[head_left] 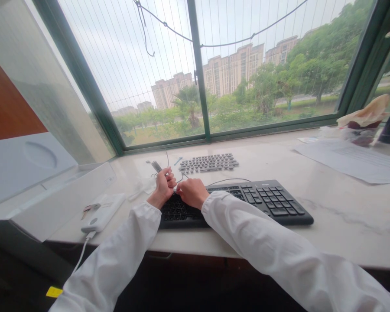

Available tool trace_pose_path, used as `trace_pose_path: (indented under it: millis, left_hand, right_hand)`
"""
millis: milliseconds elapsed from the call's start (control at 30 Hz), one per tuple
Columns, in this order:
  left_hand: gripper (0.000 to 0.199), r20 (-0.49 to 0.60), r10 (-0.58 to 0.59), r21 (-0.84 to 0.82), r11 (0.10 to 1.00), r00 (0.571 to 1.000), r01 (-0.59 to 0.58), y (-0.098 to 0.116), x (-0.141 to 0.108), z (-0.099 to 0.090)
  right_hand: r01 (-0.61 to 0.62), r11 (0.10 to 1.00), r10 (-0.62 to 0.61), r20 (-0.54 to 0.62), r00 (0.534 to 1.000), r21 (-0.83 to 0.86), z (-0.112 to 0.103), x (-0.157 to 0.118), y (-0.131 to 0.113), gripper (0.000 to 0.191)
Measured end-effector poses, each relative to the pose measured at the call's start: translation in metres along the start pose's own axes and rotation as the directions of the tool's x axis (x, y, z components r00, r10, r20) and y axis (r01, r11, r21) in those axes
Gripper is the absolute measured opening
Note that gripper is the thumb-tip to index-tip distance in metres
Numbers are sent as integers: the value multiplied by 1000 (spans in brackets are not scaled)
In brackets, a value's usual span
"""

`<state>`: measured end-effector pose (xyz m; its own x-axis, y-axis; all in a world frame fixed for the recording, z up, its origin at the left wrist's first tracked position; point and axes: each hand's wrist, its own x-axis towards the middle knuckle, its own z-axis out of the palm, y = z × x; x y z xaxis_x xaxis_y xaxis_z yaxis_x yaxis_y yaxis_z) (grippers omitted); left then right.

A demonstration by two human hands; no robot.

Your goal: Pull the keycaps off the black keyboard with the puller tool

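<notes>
A black keyboard (287, 208) lies along the front of the white table; many of its main keys are off, while the number pad keys are in place. Over its left end my left hand (164, 186) is closed, and a dark, bristly-looking piece (156, 166) shows just beyond its fingers; whether it is gripped is unclear. Close against it, my right hand (192, 192) is closed in a pinch. Something small and whitish (174, 190) shows between the hands, mostly hidden by fingers. Behind the keyboard, loose grey keycaps (209, 163) stand in rows.
On the left are a white power strip (104, 212) with keys (90, 209) on it, crumpled clear plastic (143, 186) and an open white box (61, 199). Paper sheets (354, 160) lie at the right. A thin blue tool (178, 161) rests beside the keycaps, below the window.
</notes>
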<state>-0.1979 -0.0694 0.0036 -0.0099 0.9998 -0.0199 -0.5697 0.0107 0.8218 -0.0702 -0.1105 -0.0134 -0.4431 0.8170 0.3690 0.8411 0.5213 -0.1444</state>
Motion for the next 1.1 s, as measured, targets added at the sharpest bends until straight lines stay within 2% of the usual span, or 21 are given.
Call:
trace_pose_path:
  millis: [167,400,700,1100]
  left_hand:
    - [27,-26,63,14,998,998,-62,-3,-6,5]
    - [29,4,189,104,977,982,-189,-8,-16,15]
    - [30,5,228,138,964,974,-227,-12,-13,11]
    - [35,106,339,282,891,935,-355,-23,-12,9]
  right_hand:
    - [-27,999,28,-10,1000,29,0,-1,1,27]
    - [-49,996,51,-21,999,72,-1,-2,3,26]
    - [-96,990,96,6,995,106,0,-2,5,30]
    - [-121,988,123,-7,992,98,2,-3,3,25]
